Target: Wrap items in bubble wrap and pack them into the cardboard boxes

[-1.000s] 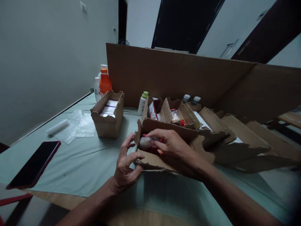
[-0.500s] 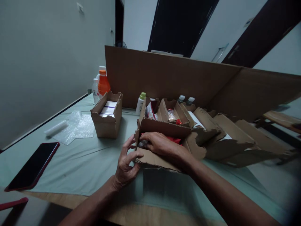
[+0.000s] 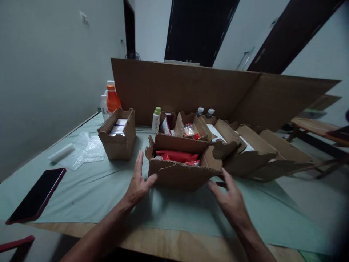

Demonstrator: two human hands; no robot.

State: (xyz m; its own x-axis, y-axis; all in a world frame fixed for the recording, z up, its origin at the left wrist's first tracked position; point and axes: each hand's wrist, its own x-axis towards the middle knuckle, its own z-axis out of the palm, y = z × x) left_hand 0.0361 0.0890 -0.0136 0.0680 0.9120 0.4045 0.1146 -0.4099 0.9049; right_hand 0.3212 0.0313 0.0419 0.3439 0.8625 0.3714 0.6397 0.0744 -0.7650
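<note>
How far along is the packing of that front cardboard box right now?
Done: red packets lie inside the front cardboard box. In hand: left hand open against its left corner, right hand open near its right end, holding nothing. Left: the box stands open.

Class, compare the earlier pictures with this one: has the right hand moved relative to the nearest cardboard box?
Yes. The right hand has come out of the box and now hovers open in front of its near right corner, toward the person.
</note>
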